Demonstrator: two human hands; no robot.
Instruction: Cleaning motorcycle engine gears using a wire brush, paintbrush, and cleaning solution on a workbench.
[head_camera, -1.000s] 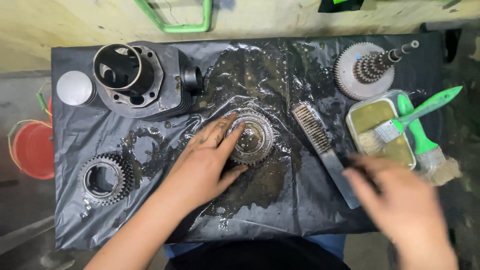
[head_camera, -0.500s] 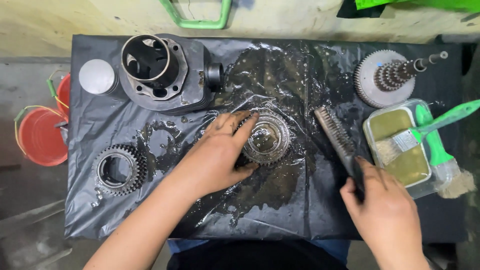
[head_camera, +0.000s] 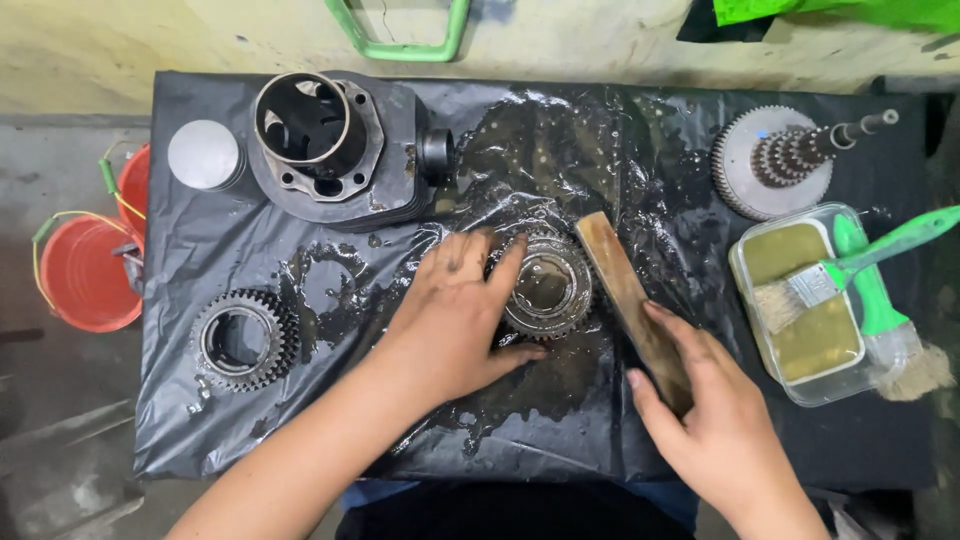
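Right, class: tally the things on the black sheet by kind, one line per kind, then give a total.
Loose gear rings: 2, one under the left hand at, one at
Gear shaft cluster: 1
Engine cylinder: 1
Piston: 1
Brushes: 3, wooden in right hand, green
Tray: 1
Total: 9

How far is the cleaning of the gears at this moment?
Done: the sheet around the middle gear is wet. In hand: the left hand steadies that gear; the right hand holds the wooden brush beside it. Left, probably: the second gear, the gear shaft and the cylinder lie untouched.
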